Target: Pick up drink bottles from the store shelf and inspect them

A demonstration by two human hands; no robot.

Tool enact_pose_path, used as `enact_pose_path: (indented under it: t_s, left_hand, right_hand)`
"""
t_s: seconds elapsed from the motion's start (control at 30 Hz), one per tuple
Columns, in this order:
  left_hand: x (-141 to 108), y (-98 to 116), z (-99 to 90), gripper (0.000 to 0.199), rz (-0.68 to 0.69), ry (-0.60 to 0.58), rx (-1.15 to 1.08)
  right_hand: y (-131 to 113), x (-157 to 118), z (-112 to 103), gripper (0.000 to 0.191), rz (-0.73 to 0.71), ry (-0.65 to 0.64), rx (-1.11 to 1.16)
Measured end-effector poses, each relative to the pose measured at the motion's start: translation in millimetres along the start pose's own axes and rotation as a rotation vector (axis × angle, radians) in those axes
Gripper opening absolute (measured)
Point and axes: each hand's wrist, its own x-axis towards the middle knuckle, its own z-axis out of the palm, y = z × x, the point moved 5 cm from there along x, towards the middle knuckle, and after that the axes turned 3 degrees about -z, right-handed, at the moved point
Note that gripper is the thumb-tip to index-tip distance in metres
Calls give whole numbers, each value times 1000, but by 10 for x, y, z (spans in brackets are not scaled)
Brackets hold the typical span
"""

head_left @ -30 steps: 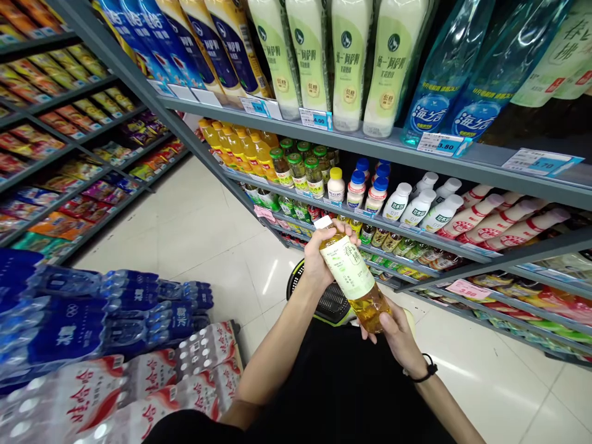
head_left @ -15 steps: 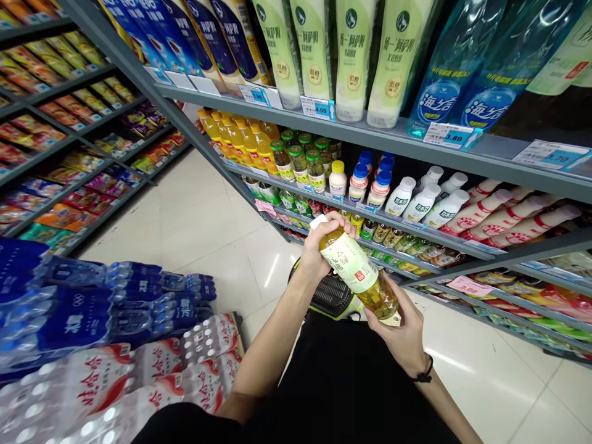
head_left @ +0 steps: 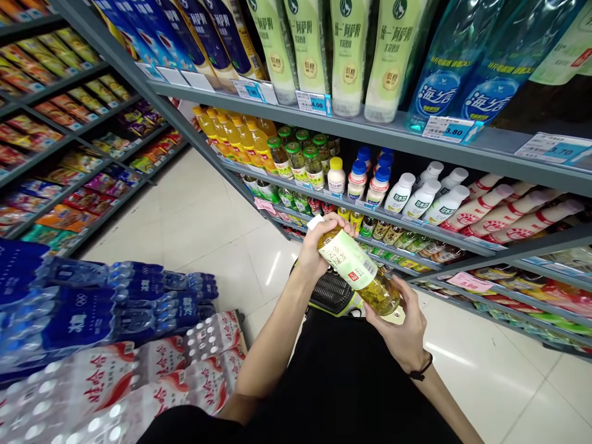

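Note:
A tea bottle (head_left: 349, 262) with a white cap and a pale green label is held tilted in front of my body, its cap toward the upper left. My left hand (head_left: 318, 251) is wrapped around its neck and shoulder, just below the cap. At the lower end, my right hand (head_left: 401, 324) grips the base between thumb and fingers; a dark band circles that wrist. Amber liquid shows through the clear plastic. Partly hidden below the bottle is a black and lime-green shopping basket (head_left: 330, 291).
Ahead stands a drinks shelf (head_left: 287, 114) with several rows of bottles and price tags. Stacked water packs (head_left: 78, 308) and white-capped bottle packs (head_left: 152, 376) rise at the lower left. Across the tiled aisle (head_left: 194, 209) is a snack shelf (head_left: 60, 132).
The bottle has turned slightly about its length, bringing more of the label's barcode into view. Both hands keep their hold. The camera view has shifted a little.

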Motion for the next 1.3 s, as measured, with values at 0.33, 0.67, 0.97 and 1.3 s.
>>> enact_pose_path:
  t_s: [0.33,0.67,0.97,1.3]
  left_hand:
    - [-92,27,16,33,15,-116,121]
    - [-181,-58,178,53,25,-146,48]
    - [-216,-38,179,43,54,-82,29]
    - [-150,-42,43,34,11,-103,4]
  right_hand:
    - [306,-36,192,48,434,-222,645]
    - [-6,-193,587,65,862,-603,1441]
    - [-14,-430,819,93,972,-914,1573]
    - [334,-211,547,50,562,-329,704]
